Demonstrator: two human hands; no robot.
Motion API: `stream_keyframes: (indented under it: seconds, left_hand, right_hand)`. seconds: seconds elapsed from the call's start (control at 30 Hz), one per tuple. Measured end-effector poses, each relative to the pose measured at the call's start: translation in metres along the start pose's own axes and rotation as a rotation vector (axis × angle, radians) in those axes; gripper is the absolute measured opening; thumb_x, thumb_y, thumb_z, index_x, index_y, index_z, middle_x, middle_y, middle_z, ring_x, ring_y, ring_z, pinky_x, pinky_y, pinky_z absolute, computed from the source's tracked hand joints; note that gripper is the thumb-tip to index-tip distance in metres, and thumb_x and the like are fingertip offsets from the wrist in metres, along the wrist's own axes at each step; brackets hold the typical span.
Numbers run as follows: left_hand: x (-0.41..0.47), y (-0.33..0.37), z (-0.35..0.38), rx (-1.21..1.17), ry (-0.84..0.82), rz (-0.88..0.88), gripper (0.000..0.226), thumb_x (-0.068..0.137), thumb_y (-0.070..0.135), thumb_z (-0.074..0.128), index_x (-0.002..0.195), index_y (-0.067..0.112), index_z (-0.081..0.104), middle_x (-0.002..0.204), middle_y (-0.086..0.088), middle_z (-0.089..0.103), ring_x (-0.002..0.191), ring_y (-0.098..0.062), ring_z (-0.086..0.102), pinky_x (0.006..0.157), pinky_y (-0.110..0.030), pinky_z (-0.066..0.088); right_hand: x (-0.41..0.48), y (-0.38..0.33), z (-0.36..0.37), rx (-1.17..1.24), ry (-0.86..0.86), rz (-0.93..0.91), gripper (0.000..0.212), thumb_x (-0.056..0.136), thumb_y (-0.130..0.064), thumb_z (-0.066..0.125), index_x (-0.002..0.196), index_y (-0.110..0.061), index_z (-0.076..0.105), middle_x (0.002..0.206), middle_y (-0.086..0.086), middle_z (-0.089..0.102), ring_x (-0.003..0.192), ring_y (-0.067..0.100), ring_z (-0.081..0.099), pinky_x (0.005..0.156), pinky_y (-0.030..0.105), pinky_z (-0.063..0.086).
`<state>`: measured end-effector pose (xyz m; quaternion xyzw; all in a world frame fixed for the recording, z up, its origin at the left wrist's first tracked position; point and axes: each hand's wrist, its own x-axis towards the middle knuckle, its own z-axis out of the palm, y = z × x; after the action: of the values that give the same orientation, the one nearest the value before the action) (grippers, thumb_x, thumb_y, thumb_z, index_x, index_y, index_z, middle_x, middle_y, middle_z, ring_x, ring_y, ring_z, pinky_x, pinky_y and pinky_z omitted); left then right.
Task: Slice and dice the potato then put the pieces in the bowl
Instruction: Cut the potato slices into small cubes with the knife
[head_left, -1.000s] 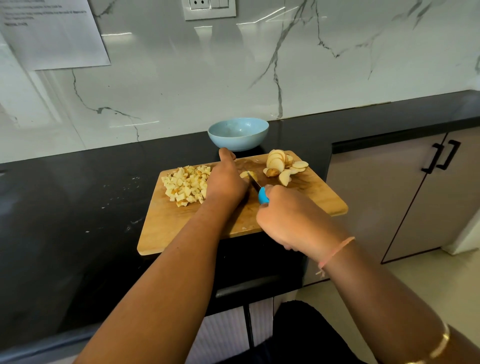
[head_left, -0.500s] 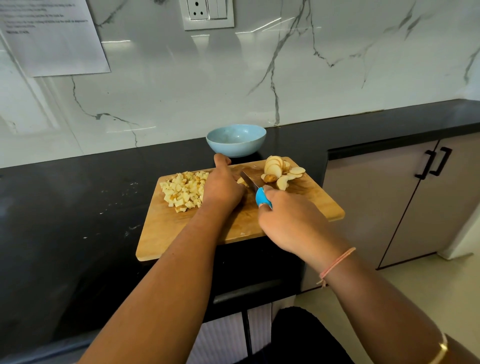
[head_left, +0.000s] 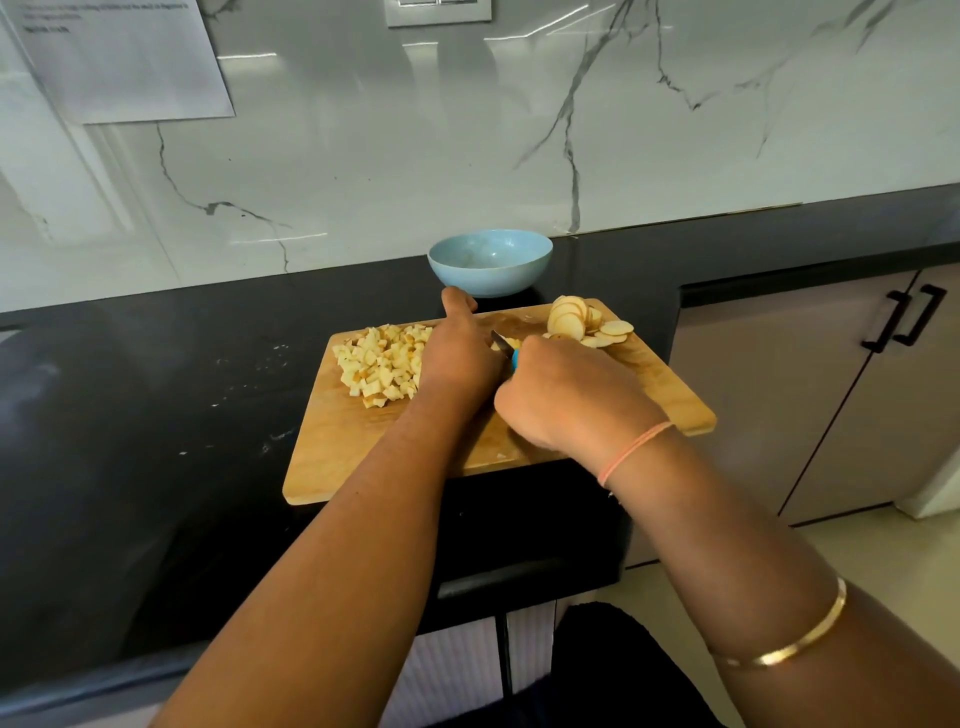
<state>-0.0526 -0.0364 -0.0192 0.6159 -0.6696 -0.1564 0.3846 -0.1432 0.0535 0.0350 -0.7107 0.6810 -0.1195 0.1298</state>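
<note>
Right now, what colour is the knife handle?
Bright blue knife handle, peeking from the right hand; head view.

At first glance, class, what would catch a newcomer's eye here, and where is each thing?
Two hands meet mid-board: the left hand steadies a potato piece while the right hand grips a blue-handled knife. Diced potato heaps at the left of the wooden board, fanned slices lie at its far right corner, and a blue bowl stands behind.

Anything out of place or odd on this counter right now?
The wooden cutting board appears to overhang the black countertop: its near right corner shows against the beige cabinet front. Pale specks dot the countertop left of the board; potato bits or scuffs, unclear.
</note>
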Motion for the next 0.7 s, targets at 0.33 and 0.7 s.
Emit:
stream_keyframes:
  seconds: [0.33,0.7]
  left_hand:
    - [-0.002,0.003,0.0,-0.024,0.014,-0.043,0.061,0.081,-0.007,0.056,0.131,0.012,0.027,0.096,-0.007,0.063,0.077,-0.013,0.057,0.05,-0.015,0.035]
    - [-0.002,0.004,-0.002,-0.006,0.021,-0.041,0.058,0.082,-0.008,0.054,0.131,0.012,0.028,0.102,-0.008,0.063,0.084,-0.016,0.058,0.057,-0.018,0.039]
  right_hand:
    - [-0.009,0.012,0.004,-0.016,-0.031,-0.037,0.041,0.097,-0.029,0.041,0.136,-0.019,0.044,0.076,-0.006,0.043,0.085,0.015,0.053,0.079,0.031,0.05]
    - [-0.032,0.023,-0.003,-0.004,-0.057,-0.037,0.033,0.095,-0.022,0.041,0.127,-0.018,0.048,0.081,-0.002,0.049,0.084,0.018,0.056,0.076,0.033,0.049]
